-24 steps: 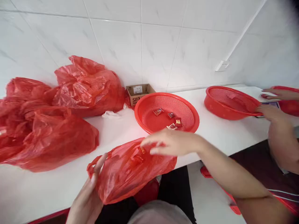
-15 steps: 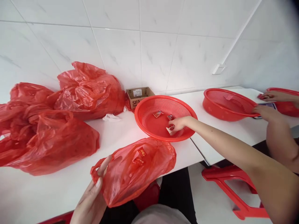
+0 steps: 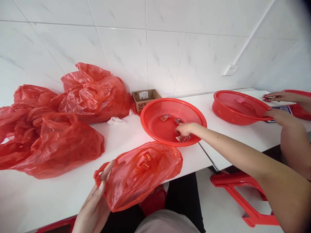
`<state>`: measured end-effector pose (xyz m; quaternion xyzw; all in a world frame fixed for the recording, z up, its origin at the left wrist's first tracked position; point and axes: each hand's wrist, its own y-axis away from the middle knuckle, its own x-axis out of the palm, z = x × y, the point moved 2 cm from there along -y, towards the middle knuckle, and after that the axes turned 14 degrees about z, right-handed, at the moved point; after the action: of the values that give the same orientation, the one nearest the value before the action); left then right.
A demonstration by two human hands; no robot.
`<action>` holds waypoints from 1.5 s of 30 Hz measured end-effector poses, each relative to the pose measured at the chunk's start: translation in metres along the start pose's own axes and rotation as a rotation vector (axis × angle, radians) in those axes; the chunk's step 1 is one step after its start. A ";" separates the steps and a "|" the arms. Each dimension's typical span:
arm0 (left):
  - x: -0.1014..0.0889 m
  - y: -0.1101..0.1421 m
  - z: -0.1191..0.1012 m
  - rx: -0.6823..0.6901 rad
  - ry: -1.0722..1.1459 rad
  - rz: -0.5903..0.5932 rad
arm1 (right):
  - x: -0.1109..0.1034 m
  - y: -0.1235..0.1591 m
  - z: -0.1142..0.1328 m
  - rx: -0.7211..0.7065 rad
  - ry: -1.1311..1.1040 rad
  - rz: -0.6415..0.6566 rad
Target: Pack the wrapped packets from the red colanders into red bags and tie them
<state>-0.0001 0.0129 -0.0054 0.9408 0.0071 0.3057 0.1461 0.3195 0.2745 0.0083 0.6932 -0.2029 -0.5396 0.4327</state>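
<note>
My left hand (image 3: 96, 197) grips the edge of a thin red plastic bag (image 3: 136, 181), thumb in front and fingers behind. The bag lies open-mouthed at the table's front edge, and a few small red packets with yellow print (image 3: 147, 157) show in it. My right hand (image 3: 184, 130) reaches down into a red plastic colander (image 3: 155, 134), its fingers curled over a small cream packet (image 3: 179, 139). At its fingertips sits a dark, silvery packet (image 3: 178, 121). An orange-red packet (image 3: 164, 117) lies farther left on the colander's bottom.
Stuffed red bags (image 3: 94, 97) crowd the table's left. A small cardboard box (image 3: 145, 97) stands behind the colander, with crumpled white tissue (image 3: 117, 121) nearby. On the right, another person's hands (image 3: 277, 115) are near a second colander (image 3: 230, 113). A red stool (image 3: 243, 194) stands below.
My right hand has shifted slightly within the colander, its fingers curling more over the cream packet. My left hand keeps hold of the bag. The other person's far hand has moved left.
</note>
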 end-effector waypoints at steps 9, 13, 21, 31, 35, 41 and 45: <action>-0.001 0.003 -0.002 0.003 0.031 0.035 | 0.001 0.000 0.007 0.057 0.032 0.021; 0.003 0.003 -0.003 0.006 0.029 0.056 | 0.001 0.001 0.011 0.042 0.027 0.010; 0.003 0.007 -0.004 0.007 0.010 0.048 | -0.013 0.040 0.004 -0.166 -0.171 -0.178; 0.018 -0.002 -0.008 0.044 0.010 0.072 | 0.036 0.092 0.140 -0.900 -0.508 -0.439; 0.029 0.000 -0.012 0.079 -0.019 0.050 | 0.025 0.076 0.142 -0.800 -0.453 -0.646; 0.029 0.005 -0.016 0.081 -0.002 0.073 | -0.045 0.040 0.040 -0.176 -0.455 -0.565; 0.014 0.004 -0.010 0.071 0.036 0.145 | -0.055 0.007 -0.007 -0.019 -0.430 -0.382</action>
<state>0.0052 0.0135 0.0113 0.9378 -0.0474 0.3318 0.0899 0.3086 0.3149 0.0458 0.5844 -0.1506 -0.7477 0.2769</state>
